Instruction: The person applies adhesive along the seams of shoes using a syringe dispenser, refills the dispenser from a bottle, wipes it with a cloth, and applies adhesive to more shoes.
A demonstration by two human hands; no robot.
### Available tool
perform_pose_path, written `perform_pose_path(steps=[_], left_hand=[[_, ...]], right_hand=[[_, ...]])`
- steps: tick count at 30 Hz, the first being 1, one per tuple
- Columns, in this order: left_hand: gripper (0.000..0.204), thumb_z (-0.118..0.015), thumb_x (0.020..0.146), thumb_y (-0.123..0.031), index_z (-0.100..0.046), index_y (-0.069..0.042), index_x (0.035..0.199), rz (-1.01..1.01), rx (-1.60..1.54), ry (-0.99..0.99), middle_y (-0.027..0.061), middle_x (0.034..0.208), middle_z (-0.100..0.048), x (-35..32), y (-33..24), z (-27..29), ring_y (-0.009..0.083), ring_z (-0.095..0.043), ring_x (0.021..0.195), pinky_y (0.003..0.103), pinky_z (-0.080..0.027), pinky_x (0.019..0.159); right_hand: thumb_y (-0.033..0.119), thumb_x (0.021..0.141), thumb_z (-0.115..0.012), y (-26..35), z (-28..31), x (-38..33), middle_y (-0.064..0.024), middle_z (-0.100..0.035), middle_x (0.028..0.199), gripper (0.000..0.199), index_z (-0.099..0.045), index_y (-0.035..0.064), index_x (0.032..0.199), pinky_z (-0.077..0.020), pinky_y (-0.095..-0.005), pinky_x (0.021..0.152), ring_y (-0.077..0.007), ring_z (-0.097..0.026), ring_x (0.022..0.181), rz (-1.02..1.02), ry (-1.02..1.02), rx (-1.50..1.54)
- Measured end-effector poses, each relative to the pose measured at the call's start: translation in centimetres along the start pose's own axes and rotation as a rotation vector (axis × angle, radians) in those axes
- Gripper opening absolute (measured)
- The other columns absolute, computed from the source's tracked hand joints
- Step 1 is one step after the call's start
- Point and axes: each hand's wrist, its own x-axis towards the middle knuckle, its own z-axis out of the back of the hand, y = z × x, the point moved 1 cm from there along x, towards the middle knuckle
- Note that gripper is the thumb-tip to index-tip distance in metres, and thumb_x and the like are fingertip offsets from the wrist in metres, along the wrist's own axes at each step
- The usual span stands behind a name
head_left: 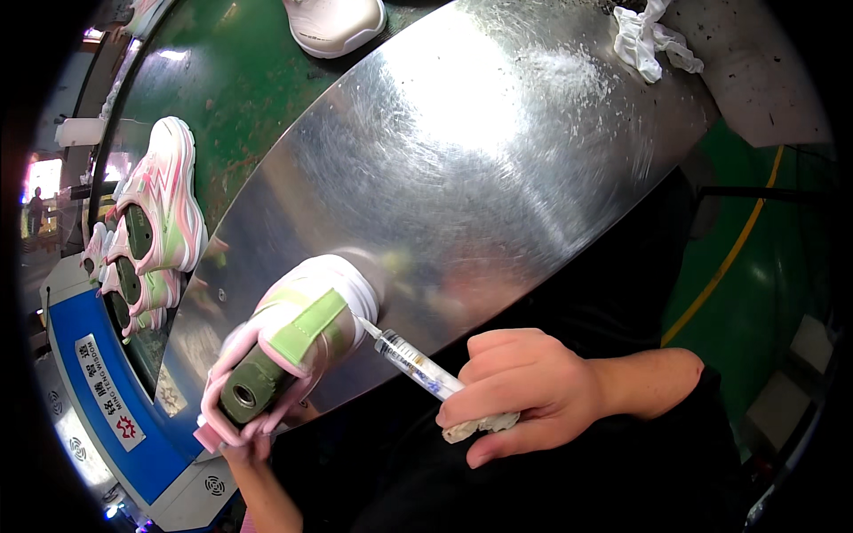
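Wide bare room on the shiny curved steel bench (498,151) toward 12 and 1 o'clock, up to its far edge. Near edge occupied: white, pink and lime sneaker on a dark last (298,342), heel at 7, toe at 1. Left hand (251,441) mostly hidden beneath, fingers' state cannot be told. Right hand (524,391) fingers closed around clear plastic syringe (418,362) and a white rag (480,426); needle aimed at 10, touching the sole.

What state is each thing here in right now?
Sneaker on last: tilted on the metal table, gripped from below by the left hand.
Syringe: needle tip at the sneaker's side, held in the right hand.
Rag under right hand: bunched against the palm.
Crumpled cloth: lying loose.
Pink sneakers on conveyor: lasted, lined up.
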Motion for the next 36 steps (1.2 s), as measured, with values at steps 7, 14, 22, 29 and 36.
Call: perform_pose_path(steps=[7,14,22,29,36], left_hand=[[0.047,-0.058,0.078,-0.002,-0.051,0.012,0.123,0.125,-0.121,-0.022,0.0202,0.133,-0.05,-5.9,1.8,-2.2,0.0325,-0.052,0.12,0.044,-0.04,0.105],[0.082,-0.069,0.07,-0.008,-0.03,0.005,0.141,0.308,-0.382,0.143,0.0217,0.132,-0.049,-8.9,4.9,-6.6,0.0343,-0.051,0.121,0.047,-0.04,0.105],[0.079,-0.066,0.066,-0.008,-0.033,0.0,0.138,0.507,-0.51,0.351,0.0207,0.125,-0.054,-9.4,7.0,-10.1,0.0351,-0.057,0.114,0.051,-0.044,0.1],[0.076,-0.067,0.071,-0.01,-0.034,-0.004,0.139,0.472,-0.578,0.707,0.0197,0.125,-0.054,-6.4,7.4,-15.5,0.0362,-0.056,0.114,0.055,-0.042,0.101],[0.061,-0.073,0.081,-0.023,-0.044,-0.007,0.132,0.642,-0.708,0.665,0.0114,0.121,-0.056,-4.8,8.7,-18.1,0.0328,-0.057,0.108,0.061,-0.042,0.099]], right_hand=[[0.022,0.079,-0.076,0.7,-1.2,0.3,-0.004,-0.068,0.083,0.033,-0.065,0.0006,0.102,-0.0358,-0.0298,0.051,-0.0174,-0.051,0.057,-0.03,0.035,-0.04],[0.019,0.081,-0.073,3.0,-1.7,0.9,-0.0043,-0.057,0.07,0.025,-0.064,0.005,0.099,-0.0407,-0.0328,0.057,-0.0226,-0.051,0.061,-0.125,0.027,-0.058],[0.019,0.077,-0.079,6.5,-1.5,1.3,-0.0027,-0.067,0.079,0.033,-0.067,0.0035,0.103,-0.038,-0.0301,0.051,-0.0184,-0.053,0.057,-0.198,0.182,-0.051],[0.026,0.077,-0.079,10.7,-1.1,0.2,0.0016,-0.063,0.072,0.028,-0.07,0.0091,0.098,-0.0327,-0.0265,0.045,-0.0132,-0.047,0.052,-0.31,0.219,-0.128],[0.028,0.079,-0.075,15.2,0.3,-0.4,-0.0018,-0.067,0.076,0.033,-0.066,0.0008,0.095,-0.0323,-0.0321,0.048,-0.0178,-0.052,0.053,-0.254,0.248,-0.225]])
